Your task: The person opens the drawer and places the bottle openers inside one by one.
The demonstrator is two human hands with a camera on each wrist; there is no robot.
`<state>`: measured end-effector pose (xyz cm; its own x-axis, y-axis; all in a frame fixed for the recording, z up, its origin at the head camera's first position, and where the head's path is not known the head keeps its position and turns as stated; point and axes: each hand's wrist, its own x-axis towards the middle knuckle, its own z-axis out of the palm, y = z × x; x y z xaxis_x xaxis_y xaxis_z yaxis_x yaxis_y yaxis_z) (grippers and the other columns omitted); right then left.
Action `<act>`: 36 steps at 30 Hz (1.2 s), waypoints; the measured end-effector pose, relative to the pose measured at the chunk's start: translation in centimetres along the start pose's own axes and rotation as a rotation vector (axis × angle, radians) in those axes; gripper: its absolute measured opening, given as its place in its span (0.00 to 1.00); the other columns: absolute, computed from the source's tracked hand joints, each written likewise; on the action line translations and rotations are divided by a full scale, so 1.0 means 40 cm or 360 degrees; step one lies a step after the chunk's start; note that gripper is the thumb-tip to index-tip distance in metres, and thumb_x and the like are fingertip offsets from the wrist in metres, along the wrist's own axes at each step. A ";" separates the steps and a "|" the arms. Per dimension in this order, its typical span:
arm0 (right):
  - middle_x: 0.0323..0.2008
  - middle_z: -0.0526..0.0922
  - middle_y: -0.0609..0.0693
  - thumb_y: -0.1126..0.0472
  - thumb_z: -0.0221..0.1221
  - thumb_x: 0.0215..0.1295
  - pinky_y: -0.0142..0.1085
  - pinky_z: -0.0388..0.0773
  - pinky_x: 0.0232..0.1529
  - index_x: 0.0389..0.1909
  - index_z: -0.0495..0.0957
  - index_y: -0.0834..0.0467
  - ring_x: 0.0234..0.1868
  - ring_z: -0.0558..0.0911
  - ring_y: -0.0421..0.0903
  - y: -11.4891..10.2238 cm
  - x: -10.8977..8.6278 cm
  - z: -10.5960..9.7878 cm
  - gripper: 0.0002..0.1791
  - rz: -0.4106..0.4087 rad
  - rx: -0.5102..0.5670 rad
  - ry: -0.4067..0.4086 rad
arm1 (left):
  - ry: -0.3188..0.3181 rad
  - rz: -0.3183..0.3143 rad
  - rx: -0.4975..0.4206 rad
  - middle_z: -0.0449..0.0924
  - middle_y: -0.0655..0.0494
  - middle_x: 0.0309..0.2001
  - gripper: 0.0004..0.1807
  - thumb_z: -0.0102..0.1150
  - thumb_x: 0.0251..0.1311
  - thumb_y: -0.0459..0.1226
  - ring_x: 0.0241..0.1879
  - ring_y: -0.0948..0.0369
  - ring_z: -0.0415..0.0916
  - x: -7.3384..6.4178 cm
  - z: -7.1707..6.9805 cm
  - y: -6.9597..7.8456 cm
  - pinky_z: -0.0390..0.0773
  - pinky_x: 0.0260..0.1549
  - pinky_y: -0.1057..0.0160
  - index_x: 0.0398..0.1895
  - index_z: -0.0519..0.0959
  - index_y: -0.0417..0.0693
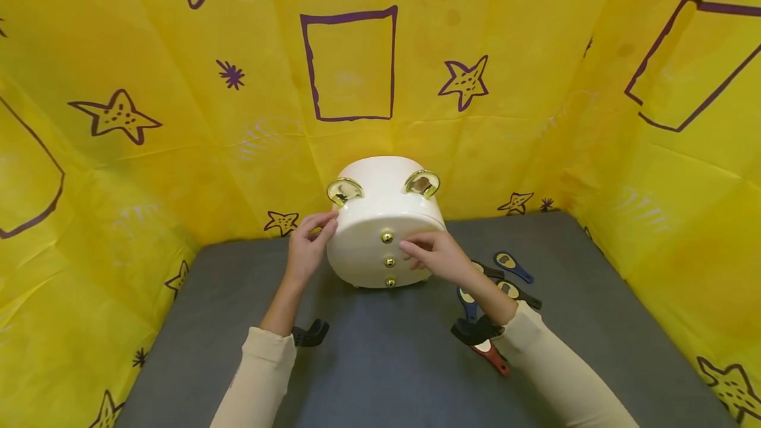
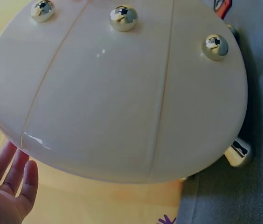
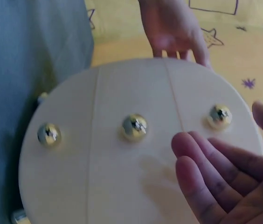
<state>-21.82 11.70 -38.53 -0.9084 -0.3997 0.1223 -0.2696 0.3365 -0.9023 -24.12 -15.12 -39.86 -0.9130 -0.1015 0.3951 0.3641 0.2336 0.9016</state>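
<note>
A white, glossy, rounded box with three drawers [image 1: 359, 253] stands on the grey table, with gold ears [image 1: 345, 190] on top and a round gold knob [image 1: 388, 237] on each drawer front. Beside its upper left edge is my left hand [image 1: 305, 248], fingertips right at the side wall; the left wrist view has this hand [image 2: 8, 189] with fingers lightly bent. My right hand [image 1: 440, 257] hovers before the drawer fronts, just right of the top knob. In the right wrist view the right hand [image 3: 236, 182] has extended fingers and thumb apart, nothing between them.
Several bottle openers lie right of the box, partly under my right forearm: a blue one [image 1: 514, 267], a black one [image 1: 523, 295] and a red one [image 1: 495, 357] among them. Yellow cloth walls [image 1: 357, 65] with purple drawings enclose the table's back and sides.
</note>
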 end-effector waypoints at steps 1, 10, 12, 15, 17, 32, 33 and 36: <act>0.37 0.86 0.65 0.55 0.56 0.71 0.40 0.85 0.35 0.48 0.81 0.68 0.30 0.86 0.50 0.000 0.004 0.008 0.19 0.0007 0.0027 0.0009 | 0.0004 -0.0014 -0.0009 0.78 0.37 0.51 0.14 0.62 0.62 0.32 0.40 0.74 0.72 0.004 0.000 -0.010 0.75 0.38 0.80 0.49 0.82 0.34; 0.31 0.86 0.68 0.55 0.57 0.71 0.38 0.83 0.27 0.41 0.83 0.71 0.22 0.85 0.45 -0.002 0.038 0.076 0.20 0.0119 0.0262 0.0196 | -0.0005 -0.0060 0.0019 0.80 0.45 0.50 0.15 0.65 0.60 0.37 0.41 0.72 0.73 0.012 -0.007 -0.016 0.75 0.38 0.78 0.49 0.84 0.40; 0.29 0.85 0.68 0.54 0.57 0.70 0.39 0.84 0.27 0.40 0.83 0.71 0.21 0.84 0.44 -0.005 0.045 0.091 0.21 0.0132 0.0326 0.0242 | -0.0012 -0.0072 0.0016 0.80 0.45 0.50 0.16 0.66 0.60 0.37 0.42 0.71 0.73 0.013 -0.010 -0.015 0.75 0.40 0.77 0.49 0.84 0.40; 0.28 0.85 0.67 0.53 0.58 0.70 0.42 0.84 0.27 0.38 0.83 0.71 0.20 0.84 0.44 -0.011 0.050 0.110 0.21 0.0158 0.0399 0.0333 | -0.0030 -0.0092 0.0029 0.80 0.45 0.50 0.16 0.66 0.59 0.38 0.43 0.70 0.73 0.015 -0.015 -0.015 0.74 0.42 0.75 0.49 0.84 0.41; 0.27 0.85 0.67 0.54 0.58 0.69 0.45 0.85 0.28 0.37 0.84 0.71 0.19 0.84 0.45 -0.014 0.052 0.118 0.21 0.0168 0.0426 0.0395 | -0.0053 -0.0112 0.0047 0.81 0.45 0.51 0.16 0.66 0.60 0.39 0.44 0.69 0.72 0.016 -0.018 -0.014 0.74 0.43 0.75 0.49 0.84 0.42; 0.22 0.85 0.58 0.56 0.60 0.67 0.45 0.83 0.26 0.32 0.84 0.70 0.17 0.82 0.45 -0.020 0.010 0.134 0.18 0.0161 0.0435 0.0440 | -0.0129 -0.0248 -0.0009 0.78 0.41 0.55 0.17 0.65 0.60 0.35 0.49 0.70 0.70 0.028 -0.021 -0.003 0.72 0.46 0.78 0.51 0.82 0.37; 0.22 0.85 0.58 0.55 0.61 0.67 0.44 0.83 0.25 0.32 0.84 0.70 0.17 0.82 0.45 -0.022 0.003 0.135 0.19 0.0171 0.0420 0.0435 | -0.0142 -0.0255 -0.0003 0.77 0.42 0.55 0.17 0.65 0.61 0.35 0.49 0.71 0.70 0.026 -0.022 0.000 0.72 0.47 0.77 0.51 0.82 0.37; 0.23 0.85 0.60 0.55 0.60 0.67 0.37 0.81 0.23 0.32 0.84 0.71 0.17 0.82 0.44 -0.028 -0.019 0.138 0.20 0.0189 0.0392 0.0423 | -0.0198 -0.0254 0.0053 0.75 0.41 0.57 0.17 0.62 0.63 0.34 0.47 0.73 0.69 0.017 -0.024 0.028 0.72 0.49 0.73 0.54 0.80 0.36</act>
<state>-19.06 6.91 -39.90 -0.9887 -0.1242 0.0845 -0.1016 0.1391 -0.9851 -24.16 -15.86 -38.43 -0.9751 -0.0200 0.2209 0.2085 0.2565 0.9438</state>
